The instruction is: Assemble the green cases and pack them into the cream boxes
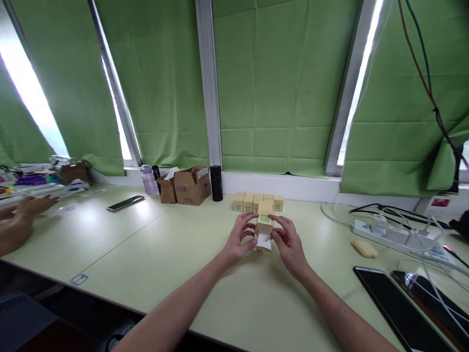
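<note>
Between my two hands is a small tan carton [264,220] with a green label and an open white flap towards me. The fingers of my left hand [240,239] grip its left side, thumb low by the flap. On the other side my right hand [290,244] holds the carton with thumb and fingers. Just behind it stand several similar small cartons [248,201] in a group near the wall, with green labels on their fronts. What is inside the held carton cannot be made out.
Brown cardboard boxes [193,186], a black bottle [216,183] and a purple bottle [148,179] stand at the back. A phone [125,203] lies left. At right are a power strip [392,234], cables, a yellow case [365,249] and a tablet [395,303]. Another person's hands [31,208] are far left.
</note>
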A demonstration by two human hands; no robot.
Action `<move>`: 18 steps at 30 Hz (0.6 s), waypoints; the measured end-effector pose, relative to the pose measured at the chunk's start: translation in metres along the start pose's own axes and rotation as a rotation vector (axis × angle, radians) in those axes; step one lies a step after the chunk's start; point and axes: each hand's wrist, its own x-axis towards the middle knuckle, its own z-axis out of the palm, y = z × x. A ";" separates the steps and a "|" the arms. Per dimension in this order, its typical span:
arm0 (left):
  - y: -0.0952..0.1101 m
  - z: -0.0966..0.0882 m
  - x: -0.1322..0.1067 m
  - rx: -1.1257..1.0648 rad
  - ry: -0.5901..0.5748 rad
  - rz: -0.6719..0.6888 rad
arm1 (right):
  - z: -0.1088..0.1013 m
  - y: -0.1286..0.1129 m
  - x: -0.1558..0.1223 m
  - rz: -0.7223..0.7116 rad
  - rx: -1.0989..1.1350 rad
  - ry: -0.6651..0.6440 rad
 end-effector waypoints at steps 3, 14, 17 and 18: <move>0.000 0.000 0.000 -0.004 0.000 0.004 | 0.000 0.000 0.000 -0.001 -0.003 -0.004; -0.006 0.005 0.002 0.116 0.110 0.017 | 0.002 -0.005 -0.002 -0.014 -0.004 -0.029; -0.006 0.006 0.002 0.140 0.133 0.030 | 0.002 -0.006 -0.002 -0.025 -0.008 -0.041; -0.006 0.006 0.002 0.150 0.138 0.036 | 0.003 -0.007 -0.002 -0.027 -0.008 -0.046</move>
